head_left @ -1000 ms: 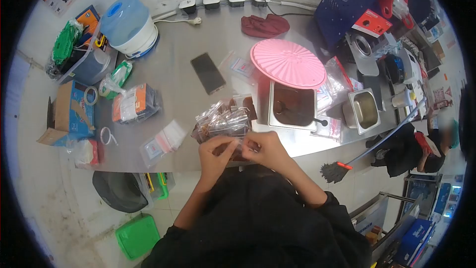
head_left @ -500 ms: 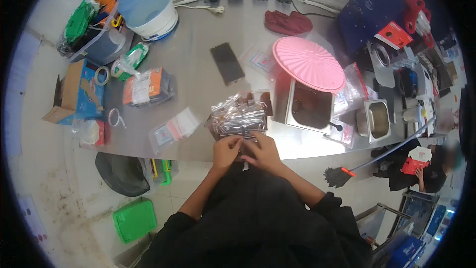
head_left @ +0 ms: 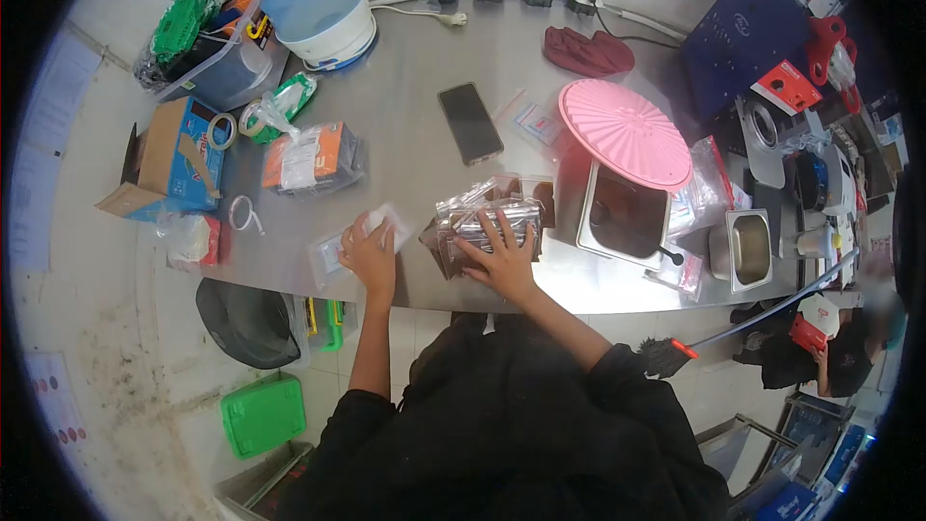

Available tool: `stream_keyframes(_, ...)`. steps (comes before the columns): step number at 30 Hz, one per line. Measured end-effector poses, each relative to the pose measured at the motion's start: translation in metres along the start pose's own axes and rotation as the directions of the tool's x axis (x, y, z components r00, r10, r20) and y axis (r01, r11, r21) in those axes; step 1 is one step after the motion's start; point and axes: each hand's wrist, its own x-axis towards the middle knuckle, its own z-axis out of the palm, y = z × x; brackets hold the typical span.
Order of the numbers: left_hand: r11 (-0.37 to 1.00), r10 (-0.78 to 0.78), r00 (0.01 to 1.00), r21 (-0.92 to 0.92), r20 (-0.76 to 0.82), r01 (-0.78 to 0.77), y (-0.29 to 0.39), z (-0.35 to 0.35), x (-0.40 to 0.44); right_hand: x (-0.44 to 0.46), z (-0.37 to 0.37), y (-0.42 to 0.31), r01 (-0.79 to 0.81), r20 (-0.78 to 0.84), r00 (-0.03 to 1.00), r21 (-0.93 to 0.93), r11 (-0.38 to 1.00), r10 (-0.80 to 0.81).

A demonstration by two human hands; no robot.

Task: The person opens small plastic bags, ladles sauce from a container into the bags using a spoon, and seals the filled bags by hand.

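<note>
My left hand [head_left: 368, 253] is on the small stack of clear plastic bags [head_left: 331, 256], its fingers curled down onto the top of them. The fingers of my right hand [head_left: 502, 256] are spread over a pile of shiny clear-wrapped packets [head_left: 473, 222] with brown showing beneath and around them. The pile lies near the table's front edge. Just right of it stands a deep steel container [head_left: 627, 217], partly under a pink ribbed lid [head_left: 627, 133]. Behind the packets a dark phone [head_left: 471, 123] lies flat.
On the left are an orange-and-grey wrapped pack [head_left: 313, 159], an open blue cardboard box [head_left: 178, 159] and a blue-and-white tub [head_left: 323, 10]. At right stands a small steel pan [head_left: 741, 249]. A mop [head_left: 667, 357] leans by the table; another person [head_left: 820, 352] is beyond it.
My left hand has moved from the packets leftward to the clear bags. My right hand has opened out over the packets. The whole view has shifted slightly.
</note>
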Motion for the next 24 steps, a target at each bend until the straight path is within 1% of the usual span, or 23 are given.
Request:
stream_keyframes(2, 0.997, -0.047, 0.997, -0.051, 0.063, 0.05, -0.005, 0.006, 0.001, -0.001, 0.0, 0.002, 0.004, 0.011, 1.0, 0.016, 1.0, -0.004)
stream_keyframes(4, 0.995, -0.054, 0.998, -0.076, 0.04, 0.057, -0.003, 0.006, -0.001, 0.0, -0.009, 0.002, 0.011, 0.019, 1.0, 0.034, 0.999, -0.012)
stream_keyframes(6, 0.993, -0.057, 0.998, -0.099, 0.014, 0.058, 0.001, 0.006, 0.0, -0.002, -0.025, 0.003, 0.011, 0.128, 0.991, 0.207, 0.978, -0.038)
stream_keyframes(7, 0.976, -0.109, 0.994, -0.191, 0.0, 0.107, 0.006, 0.005, 0.0, -0.003, -0.033, 0.001, 0.009, 0.124, 0.992, 0.205, 0.979, -0.035)
stream_keyframes(8, 0.947, -0.161, 0.987, -0.283, -0.007, 0.153, 0.011, 0.004, 0.0, -0.005, -0.041, 0.0, 0.01, 0.096, 0.995, 0.241, 0.971, -0.034)
stream_keyframes(9, 0.946, -0.156, 0.988, -0.288, -0.005, 0.148, 0.016, 0.001, 0.0, -0.006, -0.048, 0.0, 0.011, 0.069, 0.997, 0.276, 0.961, -0.031)
stream_keyframes(10, 0.866, -0.142, 0.989, -0.488, -0.031, 0.109, 0.022, -0.002, 0.001, -0.005, -0.052, -0.001, 0.007, 0.068, 0.997, 0.27, 0.963, -0.026)
stream_keyframes(11, 0.745, -0.134, 0.989, -0.665, -0.058, 0.061, 0.028, -0.005, 0.001, -0.001, -0.055, -0.004, -0.047, 0.01, 0.999, 0.332, 0.942, 0.046)
stream_keyframes(12, 0.741, -0.13, 0.99, -0.669, -0.056, 0.06, 0.04, -0.009, 0.001, 0.003, -0.058, -0.008, -0.094, -0.045, 0.992, 0.395, 0.914, 0.122)
stream_keyframes(13, 0.358, -0.218, 0.956, -0.896, 0.195, 0.265, 0.058, -0.014, -0.002, 0.01, -0.063, -0.012, -0.099, -0.045, 0.991, 0.39, 0.915, 0.127)
stream_keyframes(14, -0.101, -0.182, 0.874, -0.892, 0.451, 0.44, 0.075, -0.021, -0.005, 0.02, -0.066, -0.015, -0.234, 0.04, 0.958, 0.68, 0.695, 0.283)
stream_keyframes(15, -0.104, -0.176, 0.874, -0.891, 0.453, 0.441, 0.089, -0.029, -0.008, 0.03, -0.073, -0.02, -0.324, 0.169, 0.904, 0.871, 0.37, 0.393)
stream_keyframes(16, -0.37, 0.026, 0.795, -0.733, 0.606, 0.571, 0.102, -0.037, -0.011, 0.039, -0.083, -0.026, -0.381, 0.387, 0.826, 0.919, -0.101, 0.41)
stream_keyframes(17, -0.559, 0.265, 0.694, -0.48, 0.669, 0.676, 0.113, -0.044, -0.014, 0.039, -0.087, -0.025, -0.376, 0.381, 0.826, 0.921, -0.098, 0.416)
stream_keyframes(18, -0.557, 0.273, 0.695, -0.48, 0.665, 0.678, 0.121, -0.047, -0.016, 0.039, -0.091, -0.021, -0.354, 0.463, 0.819, 0.873, -0.337, 0.339)
stream_keyframes(19, -0.646, 0.329, 0.684, -0.373, 0.651, 0.666, 0.127, -0.05, -0.019, 0.039, -0.095, -0.017, -0.326, 0.523, 0.817, 0.766, -0.554, 0.242)
stream_keyframes(20, -0.72, 0.381, 0.674, -0.254, 0.632, 0.646, 0.133, -0.052, -0.022, 0.039, -0.1, -0.013, -0.323, 0.52, 0.818, 0.769, -0.552, 0.245)
stream_keyframes(21, -0.719, 0.384, 0.671, -0.251, 0.634, 0.648, 0.139, -0.055, -0.022, 0.037, -0.106, -0.01, -0.304, 0.535, 0.803, 0.747, -0.592, 0.263)
stream_keyframes(23, -0.714, 0.264, 0.661, -0.318, 0.702, 0.624, 0.15, -0.058, -0.019, 0.034, -0.12, -0.009, -0.26, 0.569, 0.768, 0.697, -0.669, 0.295)
stream_keyframes(24, -0.712, 0.268, 0.658, -0.315, 0.704, 0.627, 0.152, -0.061, -0.017, 0.038, -0.136, -0.015, -0.282, 0.615, 0.717, 0.685, -0.672, 0.326)
